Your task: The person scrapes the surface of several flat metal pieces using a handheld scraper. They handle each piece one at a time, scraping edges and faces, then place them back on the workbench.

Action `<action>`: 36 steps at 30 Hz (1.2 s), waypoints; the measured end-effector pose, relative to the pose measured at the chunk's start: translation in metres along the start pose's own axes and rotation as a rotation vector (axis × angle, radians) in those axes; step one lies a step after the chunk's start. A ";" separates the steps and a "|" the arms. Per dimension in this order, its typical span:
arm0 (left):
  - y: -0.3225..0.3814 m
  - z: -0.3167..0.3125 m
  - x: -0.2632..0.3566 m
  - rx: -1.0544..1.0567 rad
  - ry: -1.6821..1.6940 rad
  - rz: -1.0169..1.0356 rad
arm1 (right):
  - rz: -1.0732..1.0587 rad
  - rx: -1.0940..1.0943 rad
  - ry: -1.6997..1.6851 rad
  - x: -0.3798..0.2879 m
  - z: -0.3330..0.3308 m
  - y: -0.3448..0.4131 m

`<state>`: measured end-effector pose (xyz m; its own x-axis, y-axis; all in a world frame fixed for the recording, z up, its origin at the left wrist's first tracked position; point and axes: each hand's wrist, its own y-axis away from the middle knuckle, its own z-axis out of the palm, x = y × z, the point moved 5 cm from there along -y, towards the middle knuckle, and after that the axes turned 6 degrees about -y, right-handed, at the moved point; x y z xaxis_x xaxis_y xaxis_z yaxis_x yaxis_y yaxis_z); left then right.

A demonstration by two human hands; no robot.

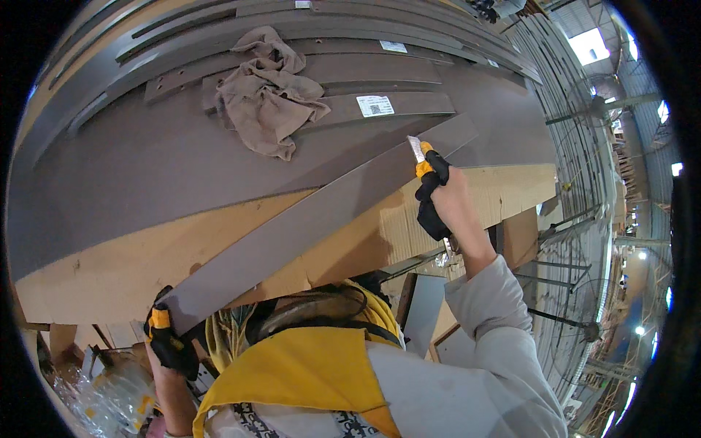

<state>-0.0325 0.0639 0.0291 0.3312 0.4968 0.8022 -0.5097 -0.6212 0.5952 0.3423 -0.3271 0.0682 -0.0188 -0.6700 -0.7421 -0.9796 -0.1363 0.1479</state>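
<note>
My left hand [167, 336], in a black and yellow glove, grips the near left end of a long grey board [306, 216]. That board lies at a slant, its far end over the grey surface and its middle crossing a cardboard-covered edge. My right hand [438, 183], gloved likewise, is above the board's far part. Between its fingers is a small flat whitish piece [416, 149]; I cannot tell whether it is a label or a blade. A crumpled brown cloth [268, 93] rests beyond the board, partly over another grey board [411, 104] bearing a printed label [375, 106].
Several long grey boards [350, 27] lie along the far side. Brown cardboard [137, 254] lines the near edge of the work surface [164, 164]. Clear plastic wrapping [112, 391] is heaped at lower left. Off to the right stands a fan [597, 107].
</note>
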 end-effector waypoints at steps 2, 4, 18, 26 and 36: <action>0.001 0.003 0.000 0.005 -0.010 0.000 | 0.011 -0.016 -0.027 -0.015 0.005 0.012; 0.003 0.002 0.000 0.004 -0.013 0.004 | -0.010 -0.040 -0.058 -0.036 0.009 0.025; 0.002 -0.002 -0.008 -0.043 0.085 -0.018 | 0.170 -0.105 -0.217 -0.036 0.031 0.052; 0.004 -0.005 -0.022 -0.043 0.099 -0.061 | 0.083 -0.182 -0.028 -0.044 0.060 0.079; 0.030 0.028 -0.038 -0.143 -0.077 -0.212 | 0.133 -0.110 -0.129 -0.024 0.037 0.071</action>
<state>-0.0382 0.0093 0.0178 0.4992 0.5555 0.6650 -0.5282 -0.4133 0.7417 0.2653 -0.2936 0.0723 -0.1788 -0.5894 -0.7878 -0.9390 -0.1369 0.3155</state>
